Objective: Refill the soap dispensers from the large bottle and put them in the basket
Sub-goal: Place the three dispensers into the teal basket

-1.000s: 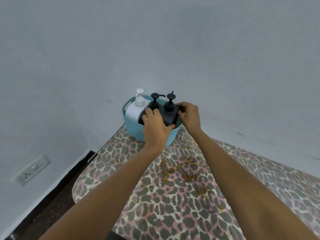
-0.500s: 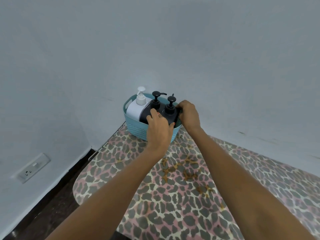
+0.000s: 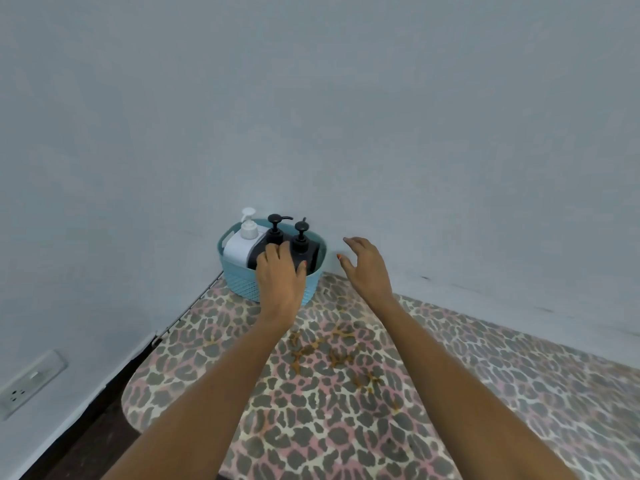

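Note:
A light blue basket [image 3: 238, 283] stands at the table's far left corner against the wall. Inside it are a large white pump bottle [image 3: 237, 251] on the left and two dark dispensers [image 3: 276, 230] [image 3: 300, 241] side by side. My left hand [image 3: 280, 278] rests over the basket's front, fingers on the left dark dispenser and thumb against the right one. To the right of the basket, my right hand [image 3: 363, 268] hovers with its fingers spread and nothing in it. The dispensers' lower parts are hidden.
The table [image 3: 346, 410] has a leopard-print cover with brownish stains [image 3: 329, 355] in the middle. Grey walls meet behind the basket. A wall socket [image 3: 24, 386] sits low on the left, above dark floor.
My right hand has let go of the right dark dispenser and moved off to the right. The left hand stays on the dispensers in the basket.

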Motion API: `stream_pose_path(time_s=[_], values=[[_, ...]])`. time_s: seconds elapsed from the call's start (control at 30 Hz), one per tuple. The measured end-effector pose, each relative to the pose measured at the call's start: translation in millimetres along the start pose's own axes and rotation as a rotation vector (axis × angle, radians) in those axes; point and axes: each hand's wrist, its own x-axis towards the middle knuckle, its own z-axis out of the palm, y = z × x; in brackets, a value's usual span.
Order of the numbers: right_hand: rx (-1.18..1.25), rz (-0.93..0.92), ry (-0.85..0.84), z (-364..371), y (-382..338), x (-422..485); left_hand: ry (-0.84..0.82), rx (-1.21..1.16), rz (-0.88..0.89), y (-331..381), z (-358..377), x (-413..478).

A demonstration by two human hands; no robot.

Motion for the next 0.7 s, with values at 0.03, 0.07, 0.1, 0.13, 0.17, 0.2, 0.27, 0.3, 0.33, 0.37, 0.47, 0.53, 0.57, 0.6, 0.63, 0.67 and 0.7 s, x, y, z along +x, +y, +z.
stream_pose_path(time_s=[0.03,0.07,0.1,0.13,0.17,0.2,0.27,0.3,0.33,0.37,0.47,0.53,0.57,0.6,0.63,0.67,0.7], values=[[-0.015,0.002,0.029,-8.7,3.8,-6.3,0.003,-0.023,0.003,5.0,-0.4,-4.0],[-0.03,0.006,0.056,-17.3,8.0,-13.2,0.001,-0.054,0.009,10.9,-0.6,-8.4],[-0.043,0.01,0.082,-25.6,12.3,-20.6,-0.004,-0.088,0.018,17.3,-0.2,-13.0],[-0.052,0.015,0.105,-33.9,17.0,-28.6,-0.012,-0.119,0.027,24.4,0.7,-18.0],[-0.059,0.025,0.126,-42.9,21.9,-36.9,-0.02,-0.144,0.036,32.2,2.3,-23.4],[-0.063,0.039,0.14,-48.9,25.7,-43.1,-0.028,-0.16,0.038,37.4,4.2,-27.1],[-0.073,0.076,0.17,-67.0,36.4,-60.8,-0.045,-0.191,0.055,54.8,8.7,-39.4],[-0.075,0.091,0.188,-76.1,41.9,-70.1,-0.054,-0.211,0.066,63.8,11.2,-45.9],[-0.076,0.104,0.209,-85.7,47.8,-79.5,-0.066,-0.237,0.078,73.9,14.0,-52.7],[-0.08,0.117,0.231,-95.8,54.0,-89.3,-0.079,-0.267,0.088,84.5,17.0,-60.1],[-0.102,0.162,0.291,-124.0,72.4,-118.0,-0.128,-0.338,0.128,115.1,27.1,-82.3],[-0.109,0.199,0.334,-142.4,84.8,-137.4,-0.158,-0.369,0.162,135.7,35.4,-98.4],[-0.107,0.22,0.36,-151.4,91.1,-147.3,-0.177,-0.391,0.174,146.4,39.7,-106.8],[-0.105,0.239,0.385,-160.0,97.4,-157.3,-0.199,-0.415,0.183,157.6,44.0,-115.2],[-0.107,0.256,0.407,-168.4,104.0,-167.2,-0.223,-0.439,0.194,168.9,48.5,-123.7],[-0.109,0.272,0.425,-176.9,110.6,-177.0,-0.249,-0.459,0.208,180.4,53.4,-132.3],[-0.112,0.29,0.443,-185.2,117.0,-186.3,-0.273,-0.477,0.225,191.2,58.4,-140.7]])
